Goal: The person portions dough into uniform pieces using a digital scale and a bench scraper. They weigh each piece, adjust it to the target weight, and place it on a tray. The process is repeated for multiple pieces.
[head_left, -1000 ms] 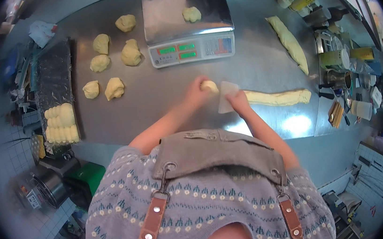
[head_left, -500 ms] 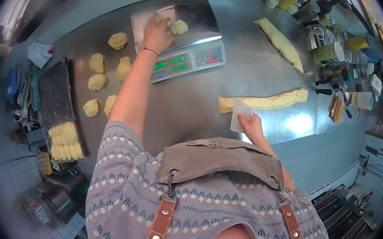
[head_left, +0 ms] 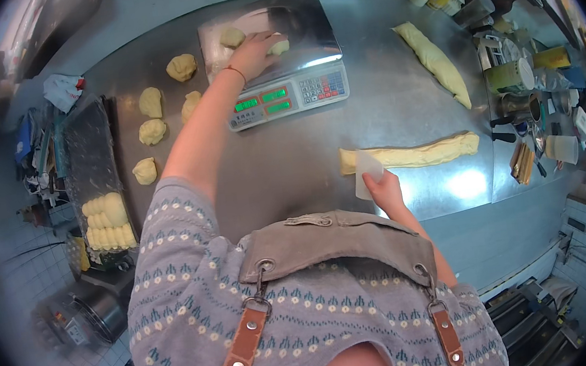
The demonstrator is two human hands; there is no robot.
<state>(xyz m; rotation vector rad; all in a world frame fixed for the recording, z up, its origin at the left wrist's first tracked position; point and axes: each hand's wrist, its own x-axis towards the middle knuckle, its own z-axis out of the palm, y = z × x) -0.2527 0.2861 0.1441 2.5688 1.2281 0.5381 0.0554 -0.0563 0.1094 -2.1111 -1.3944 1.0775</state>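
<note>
My left hand (head_left: 255, 56) reaches over the metal pan of a digital scale (head_left: 287, 95). Its fingers close over a pale yellow dough piece (head_left: 280, 45), which they partly hide. A second dough piece (head_left: 232, 37) rests on the pan, just left of that hand. Lower right, my right hand (head_left: 385, 190) grips a white dough scraper (head_left: 366, 172). The scraper stands at the left end of a long dough strip (head_left: 420, 152) lying across the steel table. Further back on the right lies another dough roll (head_left: 433, 64), set at a slant.
Several dough lumps (head_left: 152, 132) sit on the table left of my left arm. A dark tray (head_left: 91, 155) at the left edge carries small dough balls (head_left: 109, 222) in rows. Cans, jugs and tools (head_left: 512, 78) crowd the right side.
My left hand has moved right across the pan, from the left dough piece onto the right one. The left piece now lies free of it. My right hand keeps the scraper at the strip's end.
</note>
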